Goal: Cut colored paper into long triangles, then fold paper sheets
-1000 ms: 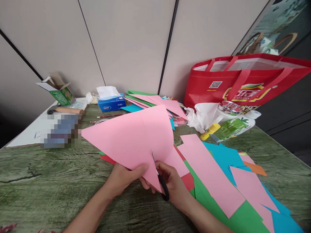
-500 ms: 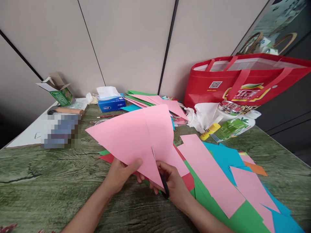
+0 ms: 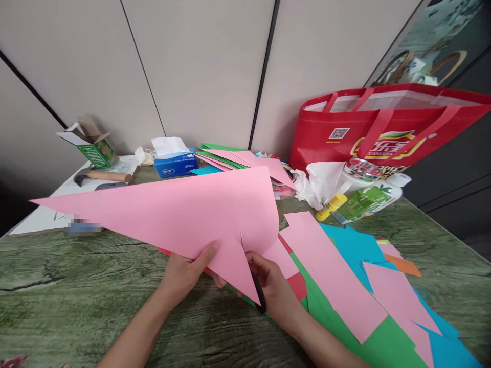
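Note:
A large sheet of pink paper [image 3: 184,209] is held up above the table, its long point stretching to the left and its right side curling over. My left hand [image 3: 187,273] pinches its lower edge, thumb on top and fingers underneath. In my right hand [image 3: 270,281] are scissors [image 3: 260,294] with a black handle. One blade shows as a thin line on the pink paper; the rest is hidden behind it. Beneath both hands lie red and green sheets, partly covered by the pink one.
Pink, blue and green paper pieces [image 3: 333,271] spread to the right. Behind stand a tissue box [image 3: 175,165], a paper stack [image 3: 245,159], a yellow glue stick [image 3: 332,207] and a red bag [image 3: 322,128]. A hammer [image 3: 103,176] and an opened green box [image 3: 97,153] are at the left.
The pink paper's left part has swung outward, so its point now reaches far to the left over the white board. My left hand has shifted slightly left; the scissors stay nearly in place.

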{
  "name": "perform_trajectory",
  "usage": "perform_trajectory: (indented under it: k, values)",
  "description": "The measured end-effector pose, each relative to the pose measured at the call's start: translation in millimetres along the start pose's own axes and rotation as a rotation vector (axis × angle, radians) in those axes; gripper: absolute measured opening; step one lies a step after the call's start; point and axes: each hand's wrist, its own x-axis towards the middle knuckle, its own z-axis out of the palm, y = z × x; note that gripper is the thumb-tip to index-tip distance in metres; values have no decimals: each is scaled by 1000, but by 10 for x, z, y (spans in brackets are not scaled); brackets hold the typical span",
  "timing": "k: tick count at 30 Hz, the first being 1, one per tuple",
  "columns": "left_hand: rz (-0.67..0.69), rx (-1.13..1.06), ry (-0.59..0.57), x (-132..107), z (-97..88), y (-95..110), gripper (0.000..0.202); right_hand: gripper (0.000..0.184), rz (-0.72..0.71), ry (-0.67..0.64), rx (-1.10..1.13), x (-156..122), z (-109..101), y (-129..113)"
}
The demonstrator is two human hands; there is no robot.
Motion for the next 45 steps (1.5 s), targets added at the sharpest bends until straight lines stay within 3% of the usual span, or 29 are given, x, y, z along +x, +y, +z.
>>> perform_trajectory:
  k: [7, 18, 34, 45]
  values:
    - [-20, 36, 46, -6, 16, 38, 32, 37, -3, 10, -28, -2, 12, -53]
    - [-6, -16, 16, -10, 16, 23, 33, 35, 6, 23, 29, 1, 0, 4]
    - [-23, -185, 47, -8, 54, -3, 29, 24, 16, 57, 1, -8, 6, 15]
    - [-40, -169, -13, -15, 25, -63, 31, 25, -48, 36, -14, -18, 4, 13]
